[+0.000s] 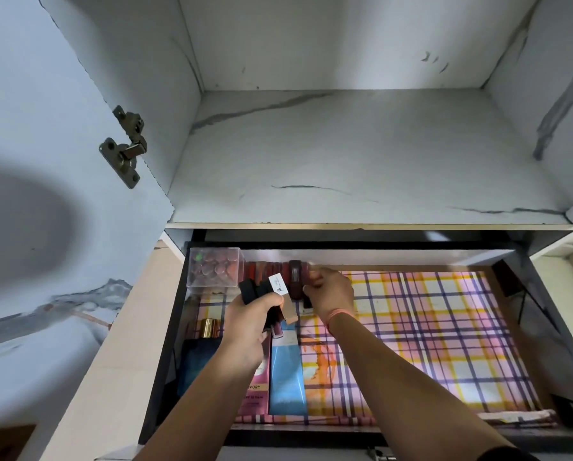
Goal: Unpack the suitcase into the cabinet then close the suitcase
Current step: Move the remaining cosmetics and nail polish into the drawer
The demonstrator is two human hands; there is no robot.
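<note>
Just above the left part of the open drawer (178, 314), the left hand (245, 324) grips a bundle of cosmetic tubes (262, 289), dark caps up, one with a white label. Beside it, the right hand (331, 291) has its fingers curled round a dark tube (296, 274) at the right end of a row of lipsticks (265, 271) standing against the drawer's back wall. A clear box (213, 267) of small reddish pieces fills the back left corner, touching the row. Along the left side lie a gold-capped bottle (208, 327), a pink carton (253, 395) and a blue tube (286, 377). Right of these, the plaid cloth (428, 327) lining the drawer lies bare to the far wall. Above the drawer, the cabinet shelf (345, 154) is open to the front, with the door (45, 94) swung out on the left.
</note>
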